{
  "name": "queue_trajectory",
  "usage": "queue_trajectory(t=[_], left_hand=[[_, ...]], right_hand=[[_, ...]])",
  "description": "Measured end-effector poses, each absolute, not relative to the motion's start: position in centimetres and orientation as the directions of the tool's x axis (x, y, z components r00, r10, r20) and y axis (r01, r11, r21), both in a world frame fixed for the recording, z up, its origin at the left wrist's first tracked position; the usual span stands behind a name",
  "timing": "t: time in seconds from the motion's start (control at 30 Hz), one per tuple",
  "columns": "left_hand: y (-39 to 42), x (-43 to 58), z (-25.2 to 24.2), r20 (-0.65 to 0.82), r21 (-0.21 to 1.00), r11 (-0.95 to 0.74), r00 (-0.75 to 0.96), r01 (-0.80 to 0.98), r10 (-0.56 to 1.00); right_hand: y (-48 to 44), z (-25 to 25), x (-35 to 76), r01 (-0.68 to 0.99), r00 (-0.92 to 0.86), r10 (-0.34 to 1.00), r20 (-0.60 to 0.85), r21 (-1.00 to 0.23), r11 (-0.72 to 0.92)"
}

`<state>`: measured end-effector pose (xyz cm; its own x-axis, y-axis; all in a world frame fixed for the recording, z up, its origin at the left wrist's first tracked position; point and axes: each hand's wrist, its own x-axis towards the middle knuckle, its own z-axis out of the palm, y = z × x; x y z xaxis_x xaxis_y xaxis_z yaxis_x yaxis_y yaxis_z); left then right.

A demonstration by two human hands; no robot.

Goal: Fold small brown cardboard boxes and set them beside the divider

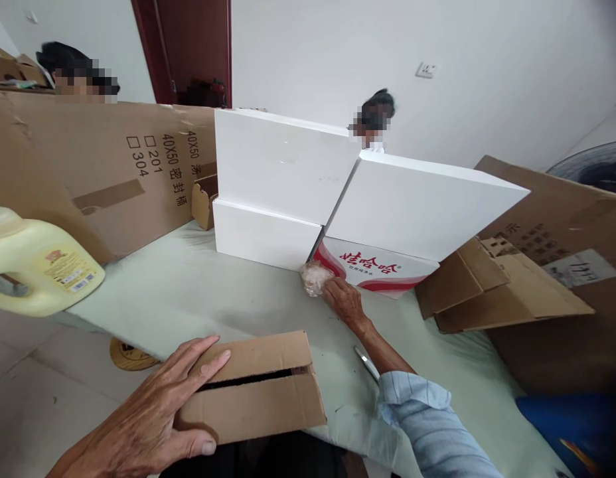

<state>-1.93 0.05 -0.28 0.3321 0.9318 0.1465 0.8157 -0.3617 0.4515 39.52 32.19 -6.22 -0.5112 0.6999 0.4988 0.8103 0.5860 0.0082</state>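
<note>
A small brown cardboard box (263, 411) lies at the table's near edge, its two top flaps parted by a dark narrow gap. My left hand (173, 392) grips its left end, fingers over the top and thumb along the near side. Farther out, my right hand (344, 299) has its fingers curled against a roundish bundle of clear crinkled plastic (315, 277); the fingertips are partly hidden. That bundle sits at the foot of the white boxes. A slim silvery tool (366, 362) lies beside my right forearm, its kind not clear.
White boxes (283, 166) stand stacked across the table (228, 292), one with red print (378, 265). A pale yellow jug (44, 265) is at left. Large cardboard sheets (103, 172) flank both sides. Open brown boxes (487, 285) stand at right. Two people are behind.
</note>
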Motion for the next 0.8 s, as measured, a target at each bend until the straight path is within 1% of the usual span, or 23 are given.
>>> queue_trajectory(t=[0.13,0.33,0.53,0.6,0.67,0.73,0.8], left_hand=[[0.2,-2.0,-0.3,0.151,0.450,-0.367,0.335,0.814,0.930],[0.3,-1.7,1.0,0.111,0.452,-0.349,0.336,0.821,0.935],[0.4,-0.9,3.2,-0.023,0.520,-0.282,0.344,0.806,0.939],[0.3,-0.9,3.7,-0.034,0.545,-0.271,0.344,0.794,0.938],[0.0,-1.1,4.0,-0.012,0.570,-0.279,0.347,0.773,0.938],[-0.4,-1.3,4.4,0.048,0.594,-0.313,0.356,0.741,0.933],[-0.7,-1.5,4.6,0.120,0.613,-0.362,0.370,0.702,0.921]], right_hand=[[32.1,-5.9,39.6,0.807,-0.513,0.712,0.479,-0.013,0.590],[33.0,-5.9,38.5,0.865,-0.401,0.796,0.454,-0.099,0.492],[33.4,-5.9,37.2,0.877,-0.313,0.865,0.393,-0.230,0.422],[33.2,-5.5,37.2,0.875,-0.296,0.880,0.371,-0.264,0.405],[32.4,-4.6,37.3,0.881,-0.267,0.891,0.367,-0.283,0.380],[30.6,-3.1,37.2,0.869,-0.225,0.885,0.408,-0.328,0.372],[27.5,-1.0,36.7,0.797,-0.221,0.852,0.475,-0.415,0.438]])
